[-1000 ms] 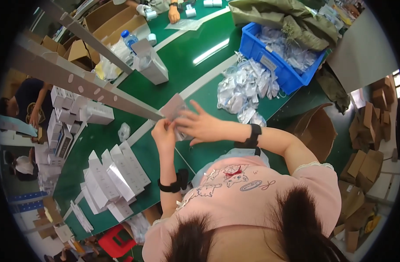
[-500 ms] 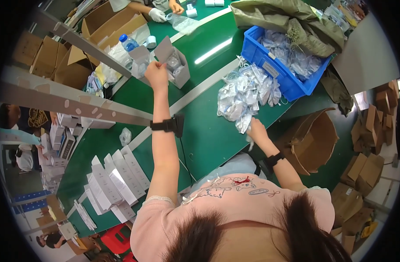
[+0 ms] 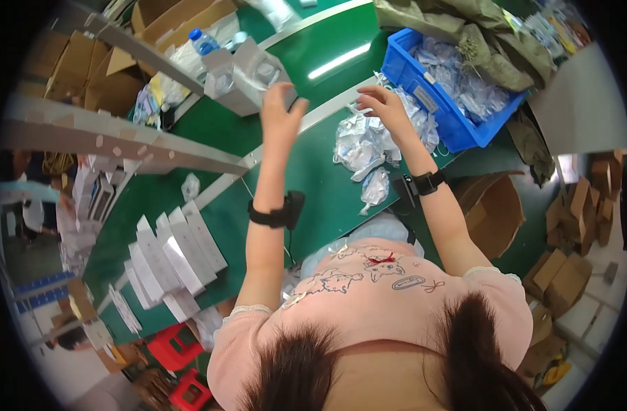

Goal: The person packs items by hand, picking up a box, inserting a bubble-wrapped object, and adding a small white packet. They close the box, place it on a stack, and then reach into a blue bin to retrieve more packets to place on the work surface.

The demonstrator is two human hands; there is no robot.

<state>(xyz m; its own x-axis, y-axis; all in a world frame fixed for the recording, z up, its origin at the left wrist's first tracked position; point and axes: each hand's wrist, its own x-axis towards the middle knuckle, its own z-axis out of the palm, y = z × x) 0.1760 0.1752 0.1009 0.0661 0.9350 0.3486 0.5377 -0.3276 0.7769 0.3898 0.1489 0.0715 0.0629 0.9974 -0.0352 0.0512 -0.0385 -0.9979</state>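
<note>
My left hand (image 3: 283, 115) is just right of an open white box (image 3: 235, 92), thumb and fingers apart and nothing seen in them. Clear-bagged pieces show inside the box, whose flaps stand up. Over the far side of a heap of small clear plastic bags (image 3: 360, 145) hovers my right hand (image 3: 384, 109), its fingers spread and slightly bent, holding nothing visible. The bags contain whitish pieces with pale cords. One bagged piece (image 3: 375, 190) lies at the heap's near side, close to the table edge.
A blue crate (image 3: 457, 130) full of similar bags stands at the back right, beneath olive cloth (image 3: 495, 41). Folded white boxes (image 3: 170, 257) are lined up at left. A metal post (image 3: 142, 154) crosses the left side. An open carton (image 3: 495, 212) sits right of the table.
My left hand has come off the box flap and moved right, its fingers opening. My right hand has left the heap's near edge and moved farther away, over the far side. The view has shifted slightly.
</note>
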